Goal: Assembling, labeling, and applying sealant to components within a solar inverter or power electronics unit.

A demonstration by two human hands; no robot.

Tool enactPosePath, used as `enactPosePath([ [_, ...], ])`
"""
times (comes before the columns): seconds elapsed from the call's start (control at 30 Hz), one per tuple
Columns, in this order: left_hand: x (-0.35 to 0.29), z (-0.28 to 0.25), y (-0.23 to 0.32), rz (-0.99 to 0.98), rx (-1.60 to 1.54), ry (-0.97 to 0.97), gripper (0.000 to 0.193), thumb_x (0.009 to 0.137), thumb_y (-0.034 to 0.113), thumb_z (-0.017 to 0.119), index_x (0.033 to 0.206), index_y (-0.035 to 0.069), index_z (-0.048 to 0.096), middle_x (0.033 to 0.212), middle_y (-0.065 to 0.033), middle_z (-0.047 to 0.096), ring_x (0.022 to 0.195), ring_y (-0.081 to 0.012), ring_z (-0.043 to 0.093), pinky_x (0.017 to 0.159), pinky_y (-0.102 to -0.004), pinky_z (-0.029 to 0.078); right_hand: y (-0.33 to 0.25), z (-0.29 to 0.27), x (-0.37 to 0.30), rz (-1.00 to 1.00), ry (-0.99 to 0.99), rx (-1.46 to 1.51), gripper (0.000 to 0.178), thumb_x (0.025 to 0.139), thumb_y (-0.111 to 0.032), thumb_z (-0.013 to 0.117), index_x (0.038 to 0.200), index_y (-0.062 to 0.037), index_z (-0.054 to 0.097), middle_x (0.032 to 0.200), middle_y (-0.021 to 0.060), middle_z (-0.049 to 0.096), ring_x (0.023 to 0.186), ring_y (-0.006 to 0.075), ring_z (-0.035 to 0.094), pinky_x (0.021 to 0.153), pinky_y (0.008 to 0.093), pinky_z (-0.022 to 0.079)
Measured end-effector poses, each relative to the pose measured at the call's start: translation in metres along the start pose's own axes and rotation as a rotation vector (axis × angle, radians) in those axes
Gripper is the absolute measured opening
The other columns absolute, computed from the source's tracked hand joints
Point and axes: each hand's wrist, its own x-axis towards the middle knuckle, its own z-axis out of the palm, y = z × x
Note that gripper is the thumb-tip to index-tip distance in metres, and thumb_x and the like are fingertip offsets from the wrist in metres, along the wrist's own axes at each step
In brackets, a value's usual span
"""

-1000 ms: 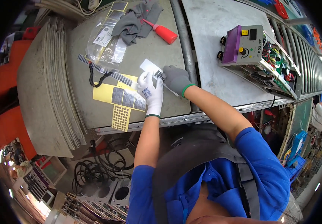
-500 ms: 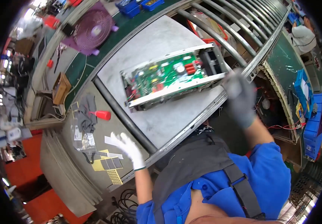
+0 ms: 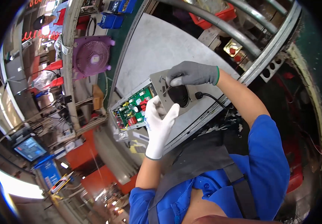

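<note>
A grey metal unit (image 3: 157, 80) stands on the grey worktable (image 3: 157, 41), open on one side with a green circuit board (image 3: 131, 108) inside. Its end panel faces me and carries a round black fan grille (image 3: 178, 95). A black cable (image 3: 210, 98) leaves the panel on the right. My left hand (image 3: 159, 125), in a white glove, holds the panel's lower left edge, thumb beside the board. In a grey glove, my right hand (image 3: 191, 73) pinches the panel's upper part just above the grille.
A purple fan (image 3: 92, 56) stands at the table's far left. Curved metal rails (image 3: 250, 41) run along the right, with a red bin (image 3: 220, 13) behind them. Yellow sheets (image 3: 136, 146) lie near the table's front edge. A monitor (image 3: 30, 147) glows at lower left.
The view has swung across the bench. My left hand left the yellow sheets and my right hand left the table edge; both now hold the unit, which stands closer with its fan end toward me.
</note>
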Motion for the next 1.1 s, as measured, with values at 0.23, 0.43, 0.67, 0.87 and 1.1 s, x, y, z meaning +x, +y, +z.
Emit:
enactPosePath([
  [0.23,-0.003,0.006,-0.002,-0.048,-0.015,0.079,0.044,0.083,0.006,0.076,0.120,-0.002,0.052,0.094,-0.0053,0.063,0.073,-0.0072,0.058,0.066,-0.0225,0.049,0.015,0.007,0.014,-0.178,-0.002,-0.061,0.023,0.091,-0.027,0.066,0.105,-0.0084,0.069,0.098,0.0148,0.071,0.094,0.0344,0.067,0.085,0.0404,0.051],
  [0.43,-0.004,0.009,-0.002,-0.064,-0.071,0.106,0.043,0.083,0.004,0.074,0.120,-0.002,0.052,0.093,-0.0054,0.063,0.074,-0.0071,0.058,0.065,-0.0222,0.049,0.019,0.015,0.014,-0.202,0.088,-0.187,0.025,0.091,-0.031,0.066,0.105,-0.0110,0.069,0.096,0.0134,0.070,0.097,0.0342,0.066,0.086,0.0442,0.051],
  [0.67,-0.005,0.005,-0.017,-0.019,0.036,0.214,0.018,0.094,0.005,0.064,0.111,0.003,0.060,0.088,0.0039,0.055,0.076,-0.0038,0.047,0.072,-0.0204,0.041,0.021,0.018,0.021,-0.155,0.006,-0.247,0.028,0.091,-0.035,0.064,0.109,-0.0139,0.070,0.096,0.0131,0.070,0.098,0.0343,0.065,0.087,0.0450,0.051],
  [0.87,-0.009,0.007,-0.026,0.050,0.076,0.288,0.017,0.097,0.006,0.063,0.113,0.003,0.060,0.088,0.0041,0.055,0.075,-0.0021,0.045,0.069,-0.0188,0.039,0.020,0.024,0.023,-0.159,0.027,-0.265,0.020,0.088,-0.026,0.069,0.094,-0.0063,0.068,0.089,0.0104,0.070,0.090,0.0316,0.064,0.083,0.0422,0.051],
  [1.1,-0.011,0.015,-0.027,0.001,-0.200,0.301,0.011,0.100,0.004,0.057,0.110,0.003,0.060,0.085,0.0054,0.055,0.070,0.0003,0.044,0.060,-0.0155,0.034,0.016,0.025,0.021,-0.175,0.137,-0.095,0.020,0.092,-0.026,0.064,0.098,-0.0062,0.065,0.085,0.0101,0.067,0.084,0.0252,0.063,0.079,0.0389,0.050],
])
